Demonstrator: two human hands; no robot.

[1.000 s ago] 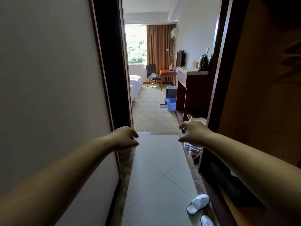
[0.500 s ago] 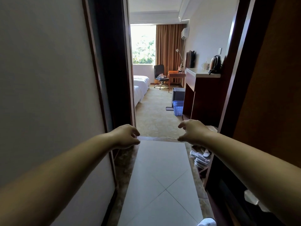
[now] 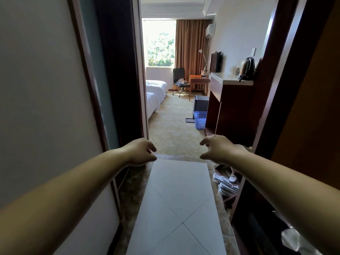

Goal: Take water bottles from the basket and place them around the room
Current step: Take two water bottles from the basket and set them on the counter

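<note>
A blue plastic basket (image 3: 200,119) stands on the carpet far ahead, beside a dark cabinet; what it contains is not visible from here. Both my arms reach forward over the tiled hallway floor. My left hand (image 3: 140,151) hangs with fingers loosely curled and holds nothing. My right hand (image 3: 218,149) is likewise empty, its fingers loosely bent and pointing left. No water bottle shows in this view.
A grey wall (image 3: 46,107) and dark door frame close the left side; a wooden wardrobe (image 3: 303,107) closes the right. A kettle (image 3: 246,69) sits on the cabinet counter. Beds (image 3: 156,89), an office chair (image 3: 180,80) and a desk lie beyond. Packed slippers (image 3: 226,183) lie on a low shelf at right.
The view has advanced along the hallway toward the room; the white slippers on the floor have dropped out of view. Both hands stay empty, fingers slightly looser.
</note>
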